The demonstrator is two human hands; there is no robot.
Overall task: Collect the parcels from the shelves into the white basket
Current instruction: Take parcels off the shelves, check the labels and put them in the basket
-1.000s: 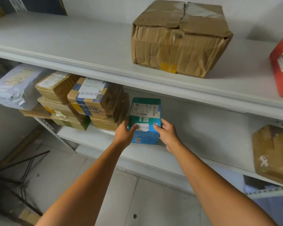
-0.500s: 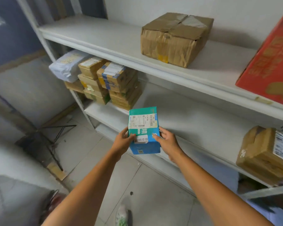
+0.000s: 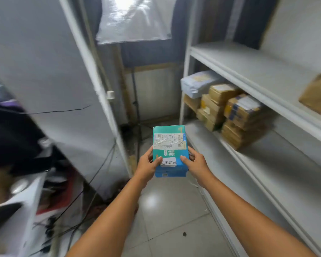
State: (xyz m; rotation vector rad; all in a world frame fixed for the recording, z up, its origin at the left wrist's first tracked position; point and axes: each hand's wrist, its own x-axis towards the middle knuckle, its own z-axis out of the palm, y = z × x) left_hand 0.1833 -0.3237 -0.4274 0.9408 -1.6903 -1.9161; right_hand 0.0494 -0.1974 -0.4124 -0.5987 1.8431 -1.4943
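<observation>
Parcel: the teal box (image 3: 170,151) was held over the floor, just left of the shelves (image 3: 267,173).
Left hand (image 3: 147,164): was clamped on the box's left edge, thumb laid on top.
Right hand (image 3: 197,163): was clamped on the right edge, fingers (image 3: 191,154) curled round the side.
Long axis: was directed away from the body; both hands were equally near.
White basket: was not identified; the left side was blurred.
Stock: brown parcels (image 3: 235,117) were stacked on the shelf.

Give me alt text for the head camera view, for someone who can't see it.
The left hand and right hand grip a teal labelled box over a tiled floor. White shelves on the right hold stacked cardboard parcels.
</observation>
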